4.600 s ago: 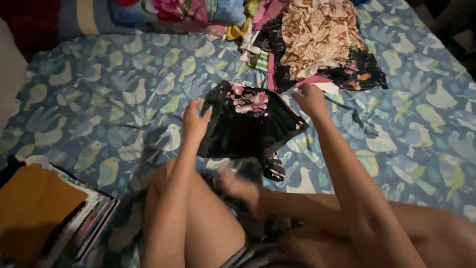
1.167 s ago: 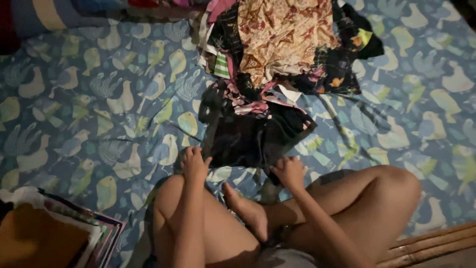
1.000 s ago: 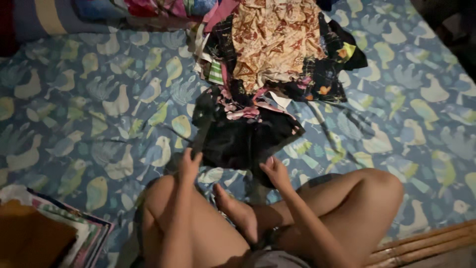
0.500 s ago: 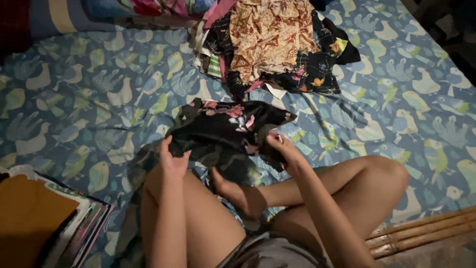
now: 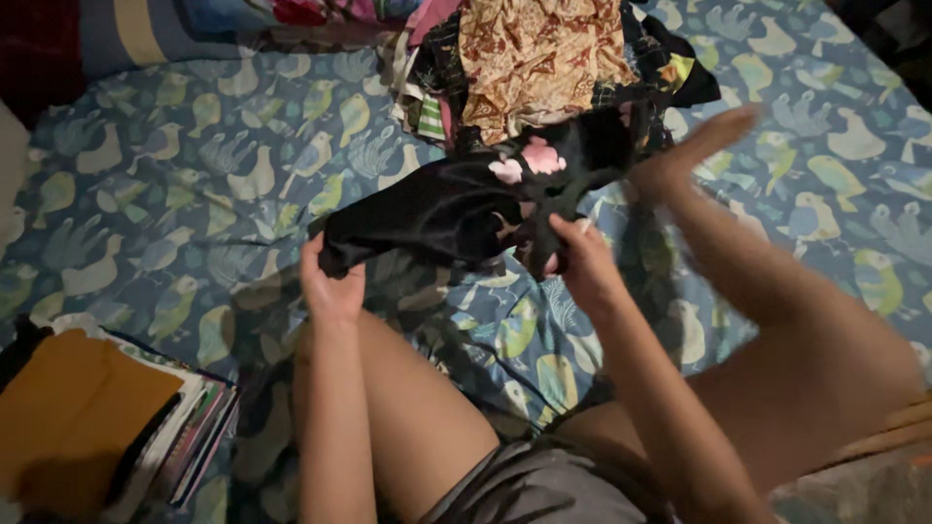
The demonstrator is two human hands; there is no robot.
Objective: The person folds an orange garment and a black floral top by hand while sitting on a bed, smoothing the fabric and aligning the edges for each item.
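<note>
I hold a black garment with pink flowers (image 5: pixel 437 209) stretched between both hands above the bed. My left hand (image 5: pixel 332 284) grips its left end, just over my left thigh. My right hand (image 5: pixel 581 262) is closed on a bunched part at its right end. The cloth hangs slightly off the bird-print sheet (image 5: pixel 194 184). My right leg is raised, and its blurred foot (image 5: pixel 701 144) reaches toward the heap of clothes.
A heap of unfolded clothes (image 5: pixel 544 58), brown patterned on top, lies at the far middle of the bed. A stack of folded cloth with an orange-brown piece on top (image 5: pixel 78 417) sits at the lower left. Striped and floral bedding (image 5: pixel 146 29) lies at the far left.
The black garment has come up off the sheet and now hangs between my hands. My right leg has swung up, its foot moving out to the right toward the heap.
</note>
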